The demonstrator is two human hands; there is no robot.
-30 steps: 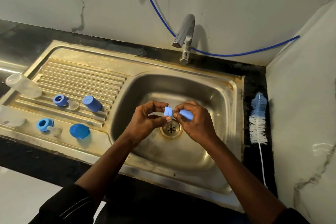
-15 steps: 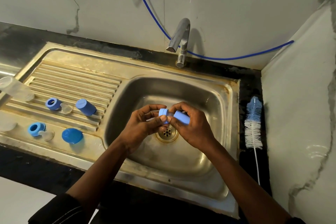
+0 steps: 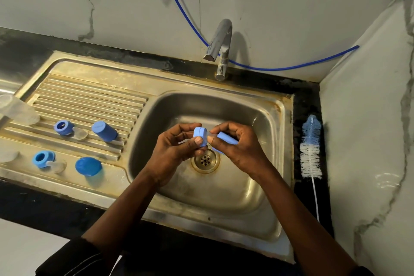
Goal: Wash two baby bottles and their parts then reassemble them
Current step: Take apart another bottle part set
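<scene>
Held over the drain (image 3: 205,160), likely so drips fall into the sink (image 3: 257,186), the left hand (image 3: 170,152) pinches a blue ring (image 3: 199,135) and the right hand (image 3: 242,150) grips a blue cap (image 3: 225,138), nearly touching.

Toward me from the round brass-coloured drain (image 3: 205,160), bare steel sink floor (image 3: 224,195) leaves room. Behind it a curved chrome tap (image 3: 220,45) overhangs; far left sits a blue cylindrical plastic cap (image 3: 104,131); right lies a blue-and-white bristle brush (image 3: 311,152).

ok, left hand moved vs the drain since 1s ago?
No. The left hand still pinches the small blue cap just above the drain, right hand gripping the blue cylinder; the frame shift is camera motion.
</scene>
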